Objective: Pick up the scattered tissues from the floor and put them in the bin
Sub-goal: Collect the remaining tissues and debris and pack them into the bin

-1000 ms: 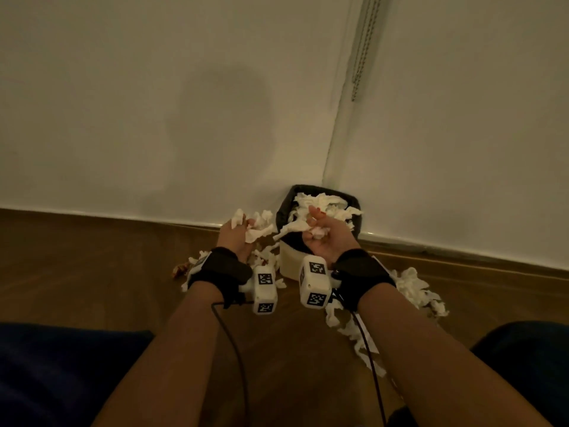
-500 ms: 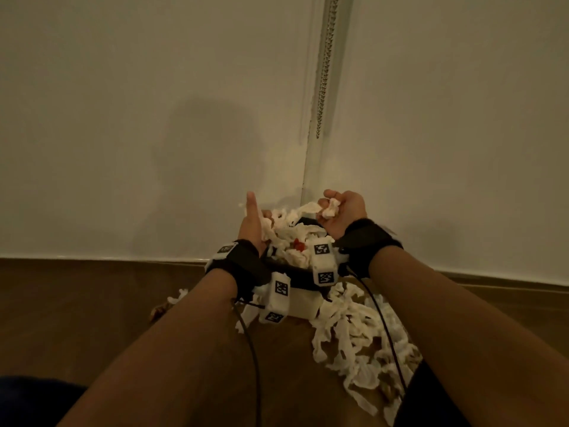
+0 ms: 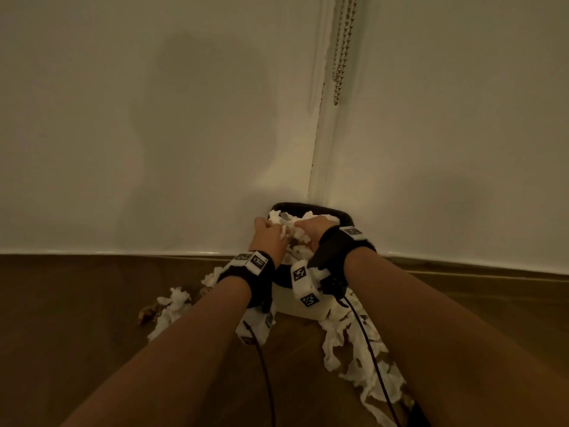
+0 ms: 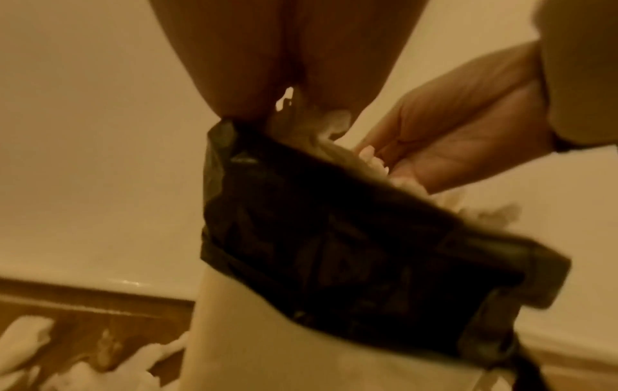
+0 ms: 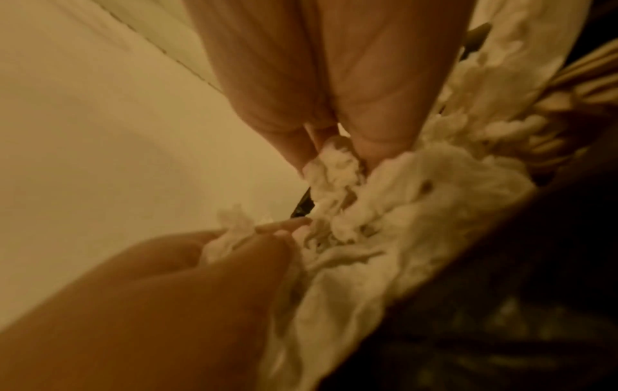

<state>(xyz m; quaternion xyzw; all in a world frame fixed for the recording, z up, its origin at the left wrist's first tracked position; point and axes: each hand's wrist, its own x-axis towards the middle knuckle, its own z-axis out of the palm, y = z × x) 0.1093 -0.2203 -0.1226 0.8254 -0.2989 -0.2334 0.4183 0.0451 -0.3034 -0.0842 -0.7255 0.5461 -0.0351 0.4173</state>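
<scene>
A white bin (image 4: 301, 330) with a black liner (image 3: 308, 206) stands in the corner of the room, heaped with white tissues (image 3: 289, 218). Both hands are down on that heap. In the right wrist view my right hand (image 5: 334, 148) pinches a wad of tissue (image 5: 334, 164) between thumb and fingers. My left hand (image 5: 254, 235) grips another wad (image 5: 230, 230) with curled fingers. In the head view the left hand (image 3: 271, 229) and right hand (image 3: 308, 228) almost touch over the bin. Scattered tissues lie on the floor to the left (image 3: 175, 303) and right (image 3: 354, 349) of the bin.
White walls meet right behind the bin. A bead chain (image 3: 340, 57) hangs in the corner above it. The wooden floor (image 3: 77, 318) stretches out to the left, and a small brown scrap (image 3: 147, 312) lies among the left tissues. Cables run along both forearms.
Both hands have come down from above the bin's rim onto the tissue heap and moved closer together. The left thumb no longer points up.
</scene>
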